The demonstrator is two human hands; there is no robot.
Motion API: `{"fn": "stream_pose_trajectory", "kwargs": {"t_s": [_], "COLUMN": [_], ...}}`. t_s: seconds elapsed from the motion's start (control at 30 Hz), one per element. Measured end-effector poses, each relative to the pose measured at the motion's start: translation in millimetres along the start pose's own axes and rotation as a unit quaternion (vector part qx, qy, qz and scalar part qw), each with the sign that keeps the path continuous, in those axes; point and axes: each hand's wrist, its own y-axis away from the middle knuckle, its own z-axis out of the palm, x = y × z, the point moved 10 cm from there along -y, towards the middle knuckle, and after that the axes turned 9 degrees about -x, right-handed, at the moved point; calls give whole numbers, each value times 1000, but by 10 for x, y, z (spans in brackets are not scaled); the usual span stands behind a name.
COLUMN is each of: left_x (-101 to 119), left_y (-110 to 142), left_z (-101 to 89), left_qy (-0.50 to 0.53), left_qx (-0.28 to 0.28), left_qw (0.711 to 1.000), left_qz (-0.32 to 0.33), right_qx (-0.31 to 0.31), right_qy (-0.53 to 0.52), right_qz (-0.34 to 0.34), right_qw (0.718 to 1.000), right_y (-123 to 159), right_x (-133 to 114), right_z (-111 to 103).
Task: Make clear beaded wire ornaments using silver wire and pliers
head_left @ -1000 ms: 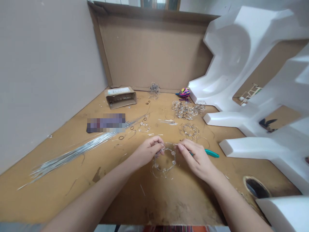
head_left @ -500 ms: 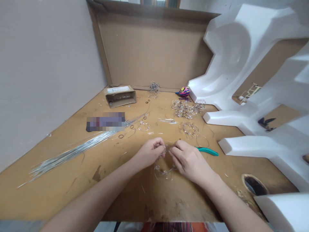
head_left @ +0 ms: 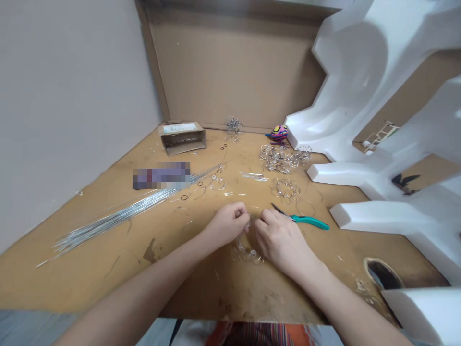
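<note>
Ring of beaded wire (head_left: 253, 253) is sitting between left hand (head_left: 230, 222), pinching its far edge, and right hand (head_left: 278, 233), whose bent fingers are hiding any grip; probably light and springy, it is calling for fingertips along the rim.

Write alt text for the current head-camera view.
A person's left hand pinches a beaded wire ring at a brown table, the right hand close beside it. Teal-handled pliers lie to the right, bundled silver wires to the left.
</note>
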Motion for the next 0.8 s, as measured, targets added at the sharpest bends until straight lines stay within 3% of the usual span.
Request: {"fn": "stream_pose_trajectory", "kwargs": {"t_s": [0.3,0.43,0.53,0.63,0.8], "left_x": [-10,20,27,88,370], "left_y": [2,13,15,19,94], "left_z": [31,39,77,95,45], "left_qy": [15,22,33,-8,-76], "left_qx": [-6,-19,-50,-68,-37], "left_qw": [1000,1000,998,997,987], "left_qz": [-15,-8,-2,26,138], "right_qx": [-22,-40,-14,15,2], "right_qy": [-43,-151,-262,-336,-391], "right_qz": [-8,0,11,31,52], "right_qw": [999,988,965,941,919], "right_y": [-10,-1,13,25,16], "right_x": [-3,149,302,422,467], "right_z": [6,-20,-77,-93,-13]}}
